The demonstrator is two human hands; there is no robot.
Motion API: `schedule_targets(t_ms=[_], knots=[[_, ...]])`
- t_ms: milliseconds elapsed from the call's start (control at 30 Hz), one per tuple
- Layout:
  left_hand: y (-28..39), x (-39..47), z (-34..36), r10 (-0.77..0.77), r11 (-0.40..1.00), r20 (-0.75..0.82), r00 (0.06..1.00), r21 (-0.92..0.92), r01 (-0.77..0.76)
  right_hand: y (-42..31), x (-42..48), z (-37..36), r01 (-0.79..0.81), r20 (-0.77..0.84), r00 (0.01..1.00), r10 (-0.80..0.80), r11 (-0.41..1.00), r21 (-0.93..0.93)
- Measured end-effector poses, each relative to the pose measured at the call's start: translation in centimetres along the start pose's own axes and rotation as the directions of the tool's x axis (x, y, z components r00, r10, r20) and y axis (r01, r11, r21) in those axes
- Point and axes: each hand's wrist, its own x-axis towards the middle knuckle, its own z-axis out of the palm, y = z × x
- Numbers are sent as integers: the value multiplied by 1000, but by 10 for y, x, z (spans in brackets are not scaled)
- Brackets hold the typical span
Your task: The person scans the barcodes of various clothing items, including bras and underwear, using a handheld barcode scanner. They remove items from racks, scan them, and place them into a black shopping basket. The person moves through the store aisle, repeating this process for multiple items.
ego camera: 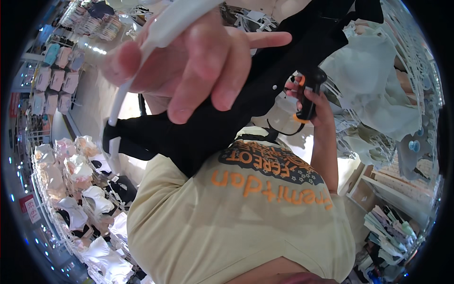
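Close to the camera, my left hand (212,67) grips a white plastic hanger (177,26), palm towards me and little finger stretched out. A black garment (198,138) hangs from the hanger and crosses the view diagonally to the upper right. One end of the hanger shows at the garment's left edge. A small white round spot (275,87) sits on the black cloth. My right hand (321,103), farther from the camera, is closed around a black and orange pistol-grip handheld device (309,94), probably a scanner. A thin black strap (291,134) loops from its lower end.
Racked bras (79,170) crowd the left side, near a red and white sign (30,209). Flat packages (56,80) hang farther left. Pale garments on hangers (372,81) stand close on the right. Folded cloth items (390,230) fill a unit at lower right.
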Motion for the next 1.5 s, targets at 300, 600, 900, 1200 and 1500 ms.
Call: schedule_targets(t_ms=[300,600,900,1200,1500], knots=[[-17,-5,-8,93,992,-336,937,-45,-114,8,24,41,-108,52,994,95,897,428],[-53,-104,-24,-2,998,-779,626,-41,-48,-9,35,60,-50,-211,972,99,973,226],[-95,-132,9,-184,890,-983,14,-161,428,-9,40,64,114,-257,960,-108,993,10],[-175,-70,42,-319,833,-945,72,-243,497,3,46,72,295,-273,890,-365,918,-264],[-188,-51,45,-229,969,-970,84,-219,117,8,28,86,231,-277,848,-452,785,-575]])
